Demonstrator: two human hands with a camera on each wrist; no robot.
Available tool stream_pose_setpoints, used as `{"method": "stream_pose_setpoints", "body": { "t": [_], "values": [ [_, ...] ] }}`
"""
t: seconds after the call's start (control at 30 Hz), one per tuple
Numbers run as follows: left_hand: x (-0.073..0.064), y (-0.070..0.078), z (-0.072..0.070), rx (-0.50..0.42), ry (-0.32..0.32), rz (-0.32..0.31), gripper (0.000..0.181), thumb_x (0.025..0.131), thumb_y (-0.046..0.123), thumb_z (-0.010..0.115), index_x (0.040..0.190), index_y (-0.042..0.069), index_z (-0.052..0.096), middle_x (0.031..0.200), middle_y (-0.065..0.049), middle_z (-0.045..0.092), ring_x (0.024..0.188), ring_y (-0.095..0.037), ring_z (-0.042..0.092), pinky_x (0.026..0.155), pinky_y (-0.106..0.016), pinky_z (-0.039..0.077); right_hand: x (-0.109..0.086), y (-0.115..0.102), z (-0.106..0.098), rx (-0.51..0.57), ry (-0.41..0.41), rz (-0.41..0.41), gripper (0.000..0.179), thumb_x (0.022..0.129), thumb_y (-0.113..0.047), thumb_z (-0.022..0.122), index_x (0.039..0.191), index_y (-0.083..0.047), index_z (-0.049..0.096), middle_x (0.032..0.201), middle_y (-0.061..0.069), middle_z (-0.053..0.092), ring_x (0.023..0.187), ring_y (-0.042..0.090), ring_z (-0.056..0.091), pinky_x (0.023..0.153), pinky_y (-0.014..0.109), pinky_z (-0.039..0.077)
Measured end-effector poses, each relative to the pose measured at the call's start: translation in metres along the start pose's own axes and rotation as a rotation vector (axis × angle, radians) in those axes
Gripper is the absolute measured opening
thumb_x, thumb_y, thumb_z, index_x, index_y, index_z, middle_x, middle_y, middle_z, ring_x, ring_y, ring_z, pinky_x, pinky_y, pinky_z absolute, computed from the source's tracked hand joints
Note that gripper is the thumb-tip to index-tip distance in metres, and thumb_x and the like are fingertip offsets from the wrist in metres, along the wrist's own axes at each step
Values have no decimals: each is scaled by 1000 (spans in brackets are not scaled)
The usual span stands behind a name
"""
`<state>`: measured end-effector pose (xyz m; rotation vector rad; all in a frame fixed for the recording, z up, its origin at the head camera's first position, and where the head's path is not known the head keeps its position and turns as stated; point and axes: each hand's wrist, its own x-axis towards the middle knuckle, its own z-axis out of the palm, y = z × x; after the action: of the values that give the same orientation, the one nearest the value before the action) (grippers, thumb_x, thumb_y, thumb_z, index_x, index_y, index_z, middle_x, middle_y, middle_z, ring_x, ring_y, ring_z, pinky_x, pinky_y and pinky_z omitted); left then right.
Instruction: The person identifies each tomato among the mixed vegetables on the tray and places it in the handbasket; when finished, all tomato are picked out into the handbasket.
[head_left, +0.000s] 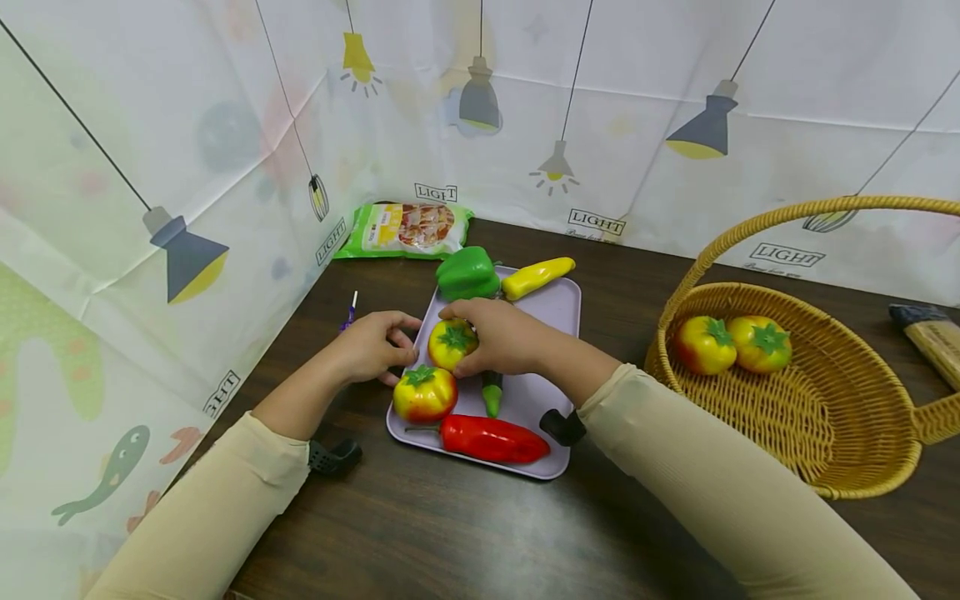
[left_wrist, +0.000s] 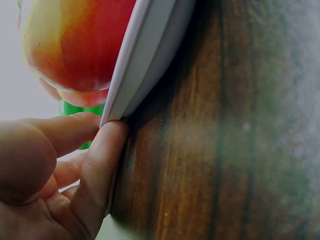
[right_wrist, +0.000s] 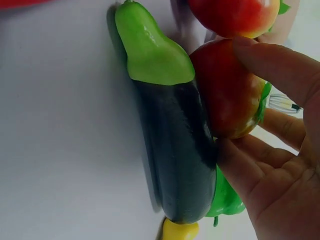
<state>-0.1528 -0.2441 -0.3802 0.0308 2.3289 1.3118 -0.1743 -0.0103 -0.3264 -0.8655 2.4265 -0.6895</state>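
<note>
On the lilac tray (head_left: 536, 396), my right hand (head_left: 506, 335) grips a yellow-red toy persimmon (head_left: 447, 346) with a green leafy top, thumb on the near side and fingers around the far side. My left hand (head_left: 377, 343) pinches the tray's left rim (left_wrist: 129, 70) between thumb and finger. A second persimmon (head_left: 425, 395) sits just nearer, touching the gripped one in the right wrist view. Beside them lies an eggplant (right_wrist: 175, 145), mostly hidden by my right hand in the head view. A long red pepper (head_left: 491, 439) lies along the tray's near edge.
A green bell pepper (head_left: 467, 273) and a long yellow pepper (head_left: 538, 277) lie at the tray's far end. To the right, a wicker basket (head_left: 873, 358) with a tall handle holds two persimmons (head_left: 731, 344). A green food packet (head_left: 408, 229) lies by the back wall; a lollipop (head_left: 349, 315) is at left.
</note>
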Motion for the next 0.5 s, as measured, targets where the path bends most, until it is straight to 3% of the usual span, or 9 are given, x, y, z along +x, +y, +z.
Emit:
{"method": "stream_pose_setpoints", "body": {
  "t": [0.5],
  "values": [
    [0,1,1,17,10,15,51,95,6,72,143,5,54,103,-16,64,82,-26,64,63,-37,62,0,1,5,-22,19,-5,75,85,-27,86,149,-15,49,139,5,55,118,24,52,108,44,44]
  ]
}}
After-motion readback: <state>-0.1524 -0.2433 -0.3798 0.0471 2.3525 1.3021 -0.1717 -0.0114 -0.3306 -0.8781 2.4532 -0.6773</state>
